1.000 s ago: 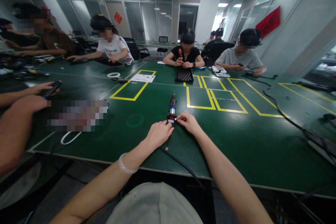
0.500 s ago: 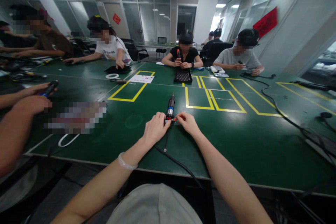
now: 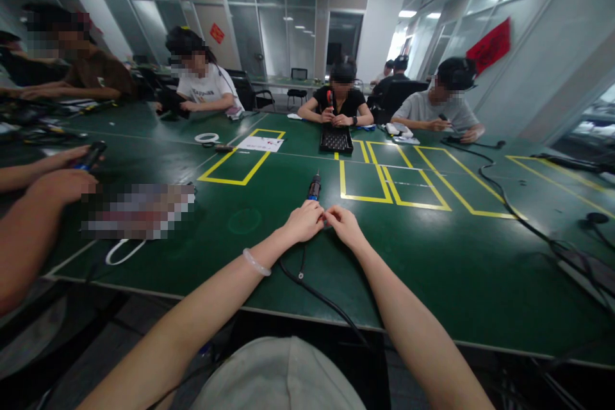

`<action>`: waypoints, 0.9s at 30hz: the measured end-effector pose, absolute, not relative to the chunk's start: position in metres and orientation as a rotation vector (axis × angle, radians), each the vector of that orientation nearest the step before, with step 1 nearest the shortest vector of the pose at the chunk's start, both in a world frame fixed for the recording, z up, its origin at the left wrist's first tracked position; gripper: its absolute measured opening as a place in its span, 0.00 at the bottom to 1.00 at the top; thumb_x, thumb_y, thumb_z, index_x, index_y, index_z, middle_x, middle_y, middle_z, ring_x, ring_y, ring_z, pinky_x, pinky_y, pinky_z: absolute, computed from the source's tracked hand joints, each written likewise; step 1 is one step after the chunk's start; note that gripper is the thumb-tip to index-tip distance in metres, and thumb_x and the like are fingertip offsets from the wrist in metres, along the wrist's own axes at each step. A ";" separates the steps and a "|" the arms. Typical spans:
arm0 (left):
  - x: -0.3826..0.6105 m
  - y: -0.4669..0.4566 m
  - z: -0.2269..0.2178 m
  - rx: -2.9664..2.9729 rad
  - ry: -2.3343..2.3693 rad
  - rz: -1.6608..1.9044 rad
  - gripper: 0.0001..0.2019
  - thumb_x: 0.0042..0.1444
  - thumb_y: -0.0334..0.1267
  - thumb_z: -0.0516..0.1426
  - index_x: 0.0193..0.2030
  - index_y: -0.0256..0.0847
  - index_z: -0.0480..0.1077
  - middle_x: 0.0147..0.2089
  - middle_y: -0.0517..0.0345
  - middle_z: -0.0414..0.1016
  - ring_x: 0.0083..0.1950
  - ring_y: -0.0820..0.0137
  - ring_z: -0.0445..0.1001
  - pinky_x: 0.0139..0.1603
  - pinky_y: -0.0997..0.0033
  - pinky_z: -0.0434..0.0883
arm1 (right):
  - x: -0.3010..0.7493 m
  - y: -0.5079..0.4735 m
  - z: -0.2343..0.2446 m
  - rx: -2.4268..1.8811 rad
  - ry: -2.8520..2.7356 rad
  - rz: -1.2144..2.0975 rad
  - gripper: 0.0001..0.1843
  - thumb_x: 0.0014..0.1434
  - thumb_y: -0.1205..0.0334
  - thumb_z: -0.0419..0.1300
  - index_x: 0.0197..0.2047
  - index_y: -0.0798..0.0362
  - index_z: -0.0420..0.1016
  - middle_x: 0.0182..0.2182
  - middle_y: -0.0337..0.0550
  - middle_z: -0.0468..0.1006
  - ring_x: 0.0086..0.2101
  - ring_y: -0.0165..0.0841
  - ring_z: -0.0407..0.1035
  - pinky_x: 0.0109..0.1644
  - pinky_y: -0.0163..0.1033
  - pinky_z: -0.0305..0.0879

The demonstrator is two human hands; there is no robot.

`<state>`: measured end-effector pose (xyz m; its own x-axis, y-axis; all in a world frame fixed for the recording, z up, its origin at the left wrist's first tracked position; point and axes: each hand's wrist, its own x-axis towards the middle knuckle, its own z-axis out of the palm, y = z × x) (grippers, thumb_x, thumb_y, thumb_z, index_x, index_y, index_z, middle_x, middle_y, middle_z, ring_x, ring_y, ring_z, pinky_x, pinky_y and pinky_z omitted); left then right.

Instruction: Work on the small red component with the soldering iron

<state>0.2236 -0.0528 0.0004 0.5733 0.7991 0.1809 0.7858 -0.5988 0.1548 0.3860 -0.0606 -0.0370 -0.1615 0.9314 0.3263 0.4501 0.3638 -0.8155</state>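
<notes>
Dark tool (image 3: pixel 314 187) partly beneath left fingers (image 3: pixel 313 210)

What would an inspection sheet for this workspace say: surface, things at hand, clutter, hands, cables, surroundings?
Surface: green tabletop with yellow tape outlines.
Things at hand: slim, blue-banded cylindrical tool, thin tip pointing away from the person, near end hidden; small red part between the hands.
Clutter: black tray, printed white sheet, pixelated flat item, all apart from the hands.
Hands: left hand over the tool's near end; right hand beside it, fingertips at the red part. Grip unclear on both.
Cables: black cable crosses the near table edge; ring terminal beside it; black cord winds across the right side.
Surroundings: seated co-workers, red wall hanging; at near left, a co-worker's hand holds a dark tool.
</notes>
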 end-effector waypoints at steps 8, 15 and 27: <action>0.197 -0.062 0.009 2.708 1.435 0.444 0.11 0.61 0.37 0.47 0.35 0.42 0.69 0.46 0.53 0.70 0.53 0.63 0.63 0.50 0.64 0.67 | 0.387 -0.059 -0.038 -1.223 -1.754 0.745 0.10 0.58 0.58 0.54 0.32 0.54 0.72 0.27 0.39 0.75 0.27 0.30 0.67 0.35 0.35 0.63; 0.170 -0.073 0.011 2.635 1.531 0.460 0.12 0.60 0.35 0.47 0.45 0.43 0.68 0.51 0.53 0.70 0.57 0.63 0.63 0.64 0.52 0.57 | 0.383 -0.066 -0.034 -1.224 -1.802 0.736 0.09 0.57 0.59 0.54 0.33 0.54 0.73 0.27 0.39 0.75 0.28 0.30 0.68 0.35 0.34 0.62; 0.175 -0.082 0.001 2.545 1.612 0.286 0.15 0.64 0.39 0.43 0.48 0.49 0.69 0.61 0.56 0.65 0.66 0.49 0.55 0.57 0.22 0.50 | 0.384 -0.065 -0.035 -1.226 -1.809 0.761 0.09 0.58 0.59 0.54 0.34 0.54 0.73 0.27 0.40 0.75 0.28 0.30 0.68 0.35 0.34 0.63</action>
